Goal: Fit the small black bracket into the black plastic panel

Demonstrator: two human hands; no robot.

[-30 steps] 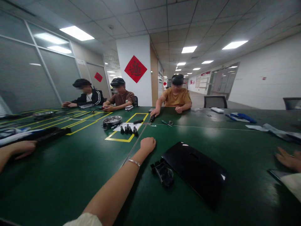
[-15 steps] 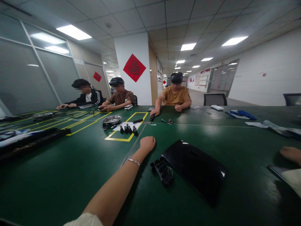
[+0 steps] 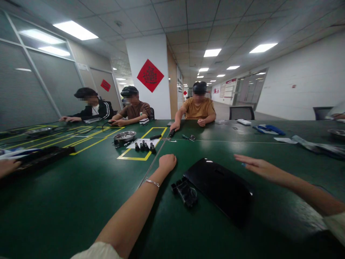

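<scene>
My left hand (image 3: 167,162) rests on the green table (image 3: 81,201) as a closed fist at the end of my outstretched arm, a thin bracelet on the wrist; whether it holds anything is hidden. Just right of it lies a small black plastic part (image 3: 185,192) and a large glossy black panel (image 3: 218,187). My right hand (image 3: 256,166) reaches in from the right, fingers stretched flat and empty, hovering over the table just beyond the panel's far right edge.
A yellow-taped rectangle (image 3: 134,156) ahead holds several small black pieces (image 3: 144,146), white paper and a metal bowl (image 3: 125,136). Three people sit at the far side. Another person's hand (image 3: 8,167) lies at the left by a black tray (image 3: 40,158). Cloths lie at the right.
My right hand has come in from the right edge, out over the table by the black panel. My left fist has stayed put.
</scene>
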